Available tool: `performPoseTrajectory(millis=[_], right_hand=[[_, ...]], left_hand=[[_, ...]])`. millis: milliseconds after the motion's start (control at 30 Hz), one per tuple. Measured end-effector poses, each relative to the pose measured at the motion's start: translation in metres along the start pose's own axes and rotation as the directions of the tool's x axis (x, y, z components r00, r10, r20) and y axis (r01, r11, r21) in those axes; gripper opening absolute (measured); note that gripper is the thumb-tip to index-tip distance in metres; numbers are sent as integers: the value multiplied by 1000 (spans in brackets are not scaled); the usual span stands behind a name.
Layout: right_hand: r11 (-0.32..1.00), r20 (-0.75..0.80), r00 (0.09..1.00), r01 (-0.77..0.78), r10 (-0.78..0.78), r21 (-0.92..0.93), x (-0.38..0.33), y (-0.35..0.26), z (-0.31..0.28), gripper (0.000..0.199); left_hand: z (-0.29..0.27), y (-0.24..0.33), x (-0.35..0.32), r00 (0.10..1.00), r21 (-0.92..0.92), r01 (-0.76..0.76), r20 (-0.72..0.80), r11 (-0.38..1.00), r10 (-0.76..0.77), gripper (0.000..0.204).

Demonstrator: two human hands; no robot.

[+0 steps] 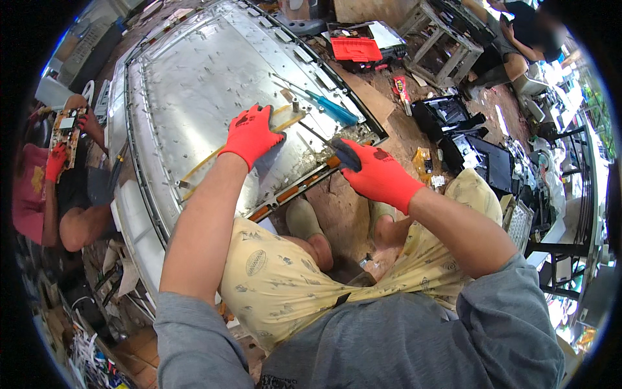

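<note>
Right red-gloved hand (374, 170): we close it round a thin dark-shafted tool (315, 132), its shaft pointing ahead-left of our fist.
Left red-gloved hand (254, 135): over the long yellow strip (291, 120); we cannot tell whether it pinches.
Silver metal panel (188, 84): beneath our left grip.

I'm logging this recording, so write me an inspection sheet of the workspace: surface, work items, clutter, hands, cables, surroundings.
Surface: metal panel, studded with small posts; dirt along its near edge.
Work items: yellow strip and blue screwdriver, both lying on the panel.
Clutter: toolbox with a red tray, and black parts, on the floor to the right.
Hands: left hand, in a red glove, at the strip, grip unclear; right hand, same glove, holds a thin dark-shafted tool.
Cables: pale strands at lower left, possibly cables; cannot tell.
Surroundings: co-worker at left holding a circuit board; another person at upper right.
</note>
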State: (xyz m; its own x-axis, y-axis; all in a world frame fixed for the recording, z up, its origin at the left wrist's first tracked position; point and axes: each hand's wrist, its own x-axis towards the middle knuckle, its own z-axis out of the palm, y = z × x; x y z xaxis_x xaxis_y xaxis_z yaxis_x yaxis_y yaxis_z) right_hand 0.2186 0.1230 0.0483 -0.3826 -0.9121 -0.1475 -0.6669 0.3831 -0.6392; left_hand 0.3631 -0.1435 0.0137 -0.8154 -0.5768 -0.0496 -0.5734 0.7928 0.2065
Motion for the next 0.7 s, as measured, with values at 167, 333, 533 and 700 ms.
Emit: performPoseTrajectory(millis=[167,333,533,700], right_hand=[[997,-29,999,-32,34,64,7,0,8,54],[988,-8,994,-110,111,112,15,4,3,47],[997,-56,998,-12,16,74,33,19,0,43],[999,69,996,-50,51,-18,50,24,-30,47]], left_hand=[[-1,5,5,1000,37,13,-5,999,-13,54],[-6,11,9,999,97,-12,50,995,7,48],[-4,13,17,988,214,-123,118,969,99,46],[-2,13,19,982,247,-147,149,958,112,48]])
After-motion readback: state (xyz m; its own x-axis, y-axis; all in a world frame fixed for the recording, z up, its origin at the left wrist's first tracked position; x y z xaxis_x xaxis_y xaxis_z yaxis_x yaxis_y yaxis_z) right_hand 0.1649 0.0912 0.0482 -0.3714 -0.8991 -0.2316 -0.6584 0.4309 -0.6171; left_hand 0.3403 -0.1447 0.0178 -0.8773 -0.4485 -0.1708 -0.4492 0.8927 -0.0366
